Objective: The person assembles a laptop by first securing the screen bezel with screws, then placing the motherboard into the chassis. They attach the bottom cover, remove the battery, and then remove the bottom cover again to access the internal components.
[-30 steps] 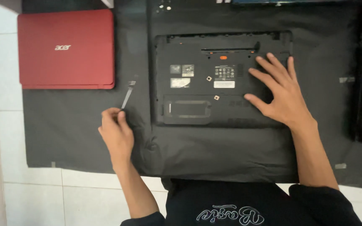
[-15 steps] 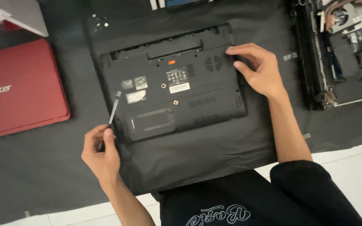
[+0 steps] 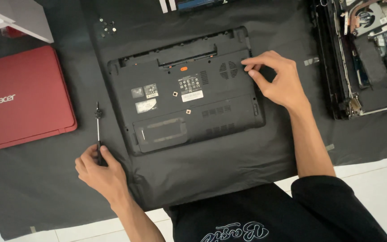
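Note:
A black laptop (image 3: 184, 94) lies bottom-up on a dark mat (image 3: 220, 166), its battery bay empty. My right hand (image 3: 274, 80) rests at the laptop's far right corner, thumb and forefinger pinched together near the round vent; whether something small is between them I cannot tell. My left hand (image 3: 101, 168) lies on the mat left of the laptop, closed around the handle of a thin screwdriver (image 3: 97, 123) whose shaft points away from me.
A closed red laptop (image 3: 21, 101) lies at the left, a grey laptop corner (image 3: 14, 18) above it. A dismantled laptop (image 3: 363, 54) with fan and board exposed sits at the right. Several small screws (image 3: 106, 27) lie on the mat at the top left. White floor tiles (image 3: 372, 170) border the mat.
My right hand slid from the laptop's middle to its far right corner. The left hand with the screwdriver shifted left, away from the laptop. The view turned, bringing in the dismantled laptop.

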